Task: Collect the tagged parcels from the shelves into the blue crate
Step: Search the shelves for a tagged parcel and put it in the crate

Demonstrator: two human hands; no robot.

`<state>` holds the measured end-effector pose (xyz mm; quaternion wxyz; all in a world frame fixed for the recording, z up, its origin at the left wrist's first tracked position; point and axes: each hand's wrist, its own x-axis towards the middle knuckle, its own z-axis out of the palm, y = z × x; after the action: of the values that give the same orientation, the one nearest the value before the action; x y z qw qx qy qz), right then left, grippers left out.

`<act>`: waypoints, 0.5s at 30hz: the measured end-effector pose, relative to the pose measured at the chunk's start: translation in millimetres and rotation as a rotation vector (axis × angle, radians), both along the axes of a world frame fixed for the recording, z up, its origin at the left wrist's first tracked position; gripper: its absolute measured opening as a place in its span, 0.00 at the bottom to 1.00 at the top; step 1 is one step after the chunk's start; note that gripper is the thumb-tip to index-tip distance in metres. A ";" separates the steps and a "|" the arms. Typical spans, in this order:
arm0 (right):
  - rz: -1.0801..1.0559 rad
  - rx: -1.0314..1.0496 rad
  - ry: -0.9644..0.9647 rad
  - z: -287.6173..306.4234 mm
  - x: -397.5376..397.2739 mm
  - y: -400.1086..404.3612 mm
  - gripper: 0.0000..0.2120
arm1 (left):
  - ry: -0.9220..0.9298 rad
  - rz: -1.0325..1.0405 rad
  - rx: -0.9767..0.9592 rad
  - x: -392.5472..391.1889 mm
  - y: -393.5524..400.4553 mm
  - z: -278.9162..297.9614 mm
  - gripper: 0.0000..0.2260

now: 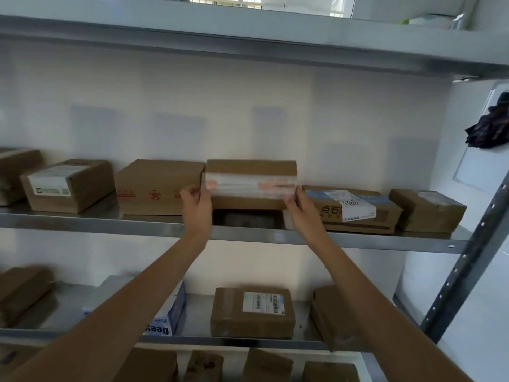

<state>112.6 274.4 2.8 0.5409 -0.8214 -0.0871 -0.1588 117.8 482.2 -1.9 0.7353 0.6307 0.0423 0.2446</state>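
parcel (251, 186): rectangular brown cardboard, blurred white-and-orange taped label across front | left hand (197, 201) grips its left end | right hand (298, 206) grips its right end | above grey metal shelf (110, 220)

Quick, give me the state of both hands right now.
Left hand: grips the left end of the taped cardboard parcel, lifted off the middle shelf.
Right hand: grips the right end of the same parcel.

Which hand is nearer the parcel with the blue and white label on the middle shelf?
Right. The right hand grips the lifted box's right end, just beside the labelled parcel. The left hand grips the box's left end, farther away.
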 end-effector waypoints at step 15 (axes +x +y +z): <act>0.002 0.438 -0.186 36.8 5.5 4.5 0.15 | -0.073 -0.201 -0.085 -2.5 17.2 42.3 0.17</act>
<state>118.1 279.0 39.6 0.6961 -0.6661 -0.1008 -0.2484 115.3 499.3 40.5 0.7831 0.5908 -0.0375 0.1905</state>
